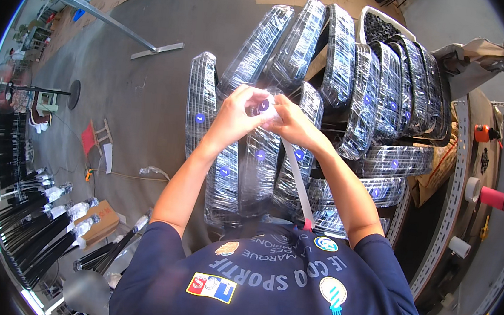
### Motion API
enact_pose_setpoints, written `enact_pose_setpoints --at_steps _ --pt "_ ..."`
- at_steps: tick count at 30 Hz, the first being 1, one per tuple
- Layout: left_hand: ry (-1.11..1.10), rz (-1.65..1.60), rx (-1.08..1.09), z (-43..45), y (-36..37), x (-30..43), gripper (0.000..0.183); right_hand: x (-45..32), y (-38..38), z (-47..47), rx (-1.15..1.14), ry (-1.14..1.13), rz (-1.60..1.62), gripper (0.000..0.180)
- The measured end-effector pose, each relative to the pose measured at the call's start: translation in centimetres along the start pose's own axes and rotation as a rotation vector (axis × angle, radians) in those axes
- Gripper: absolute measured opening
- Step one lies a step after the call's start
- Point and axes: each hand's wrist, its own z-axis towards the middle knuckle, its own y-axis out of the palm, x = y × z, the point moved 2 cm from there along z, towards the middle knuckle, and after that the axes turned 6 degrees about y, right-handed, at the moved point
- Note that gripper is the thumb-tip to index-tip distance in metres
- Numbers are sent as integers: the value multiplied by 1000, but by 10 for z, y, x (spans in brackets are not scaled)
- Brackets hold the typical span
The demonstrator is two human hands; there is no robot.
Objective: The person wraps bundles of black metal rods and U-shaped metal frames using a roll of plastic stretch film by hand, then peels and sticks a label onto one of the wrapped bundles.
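My left hand and my right hand meet at the upper middle of the view. Between their fingers is a round blue sticker on pale, shiny material; whether that is a roll or a loose strip I cannot tell. A long white backing strip hangs from my right hand down to my shirt. Below and beyond both hands stand bundles of dark frames wrapped in clear film, several bearing a round blue sticker.
More wrapped bundles stand ahead, near a white bin of small black parts. On the right, a metal-edged shelf holds tape rolls and a pink cup. Bundled black rods and a cardboard box are at left.
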Motion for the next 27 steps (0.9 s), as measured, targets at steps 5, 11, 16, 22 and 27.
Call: enact_pose_setpoints --at_steps 5,11,16,22,27 --pt "-8 98 71 -3 7 -15 21 13 4 6 -14 106 14 27" --pt "-111 -176 104 -10 7 -39 18 22 14 5 40 107 -17 30" --pt "-46 -46 142 5 -5 -36 17 9 3 22 107 119 24 35" --pt "-139 -264 280 70 -39 -27 15 -26 -45 44 218 139 47 45" --pt "372 911 361 116 -51 -68 10 -30 -82 25 343 239 268 34"
